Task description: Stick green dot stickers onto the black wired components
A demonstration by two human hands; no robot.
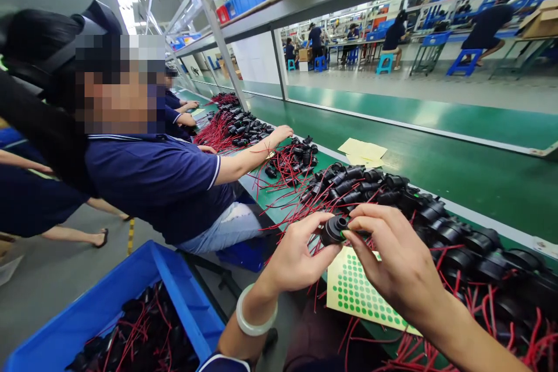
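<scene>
My left hand [296, 256] grips a small black round part [333, 230] with red wires hanging from it, fingers curled around its left side. My right hand [392, 256] pinches the part's right edge, and a bit of green shows at the fingertips. Both hands hover over a sheet of green dot stickers [357, 296] lying on the bench edge. A pale bangle sits on my left wrist.
A long pile of black parts with red wires [383, 186] runs along the green conveyor [457, 168]. A co-worker in a dark blue shirt [165, 180] sits to the left, reaching into another pile. A blue bin [104, 302] with more parts stands low left. Yellow paper [361, 151] lies on the belt.
</scene>
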